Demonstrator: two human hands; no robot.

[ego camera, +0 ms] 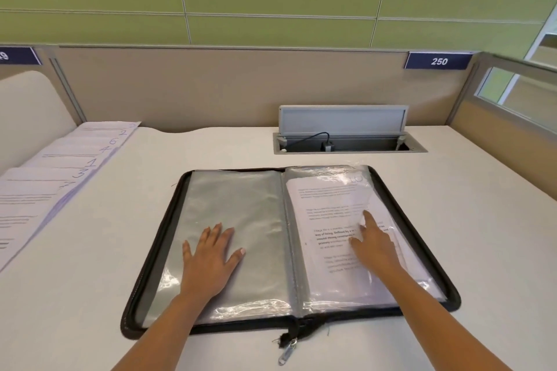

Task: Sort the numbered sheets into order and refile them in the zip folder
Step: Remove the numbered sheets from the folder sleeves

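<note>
A black zip folder [156, 253] lies open on the desk, its clear plastic sleeves showing. The left sleeve [241, 205] holds no sheet. My left hand [211, 256] lies flat on it with fingers spread. The right sleeve holds a printed sheet [328, 220] with a faint handwritten number near its top right corner. My right hand [373, 244] rests on that sleeve, index finger stretched forward, the other fingers partly curled. Several numbered sheets [60, 172] lie fanned out at the far left of the desk, handwritten numbers showing at their right edges.
A cable box [346, 141] with its lid raised and a black plug inside is set into the desk behind the folder. Partition walls stand at the back and right, with a sign reading 250 [438, 61]. The zip pull [287, 352] hangs toward the front edge.
</note>
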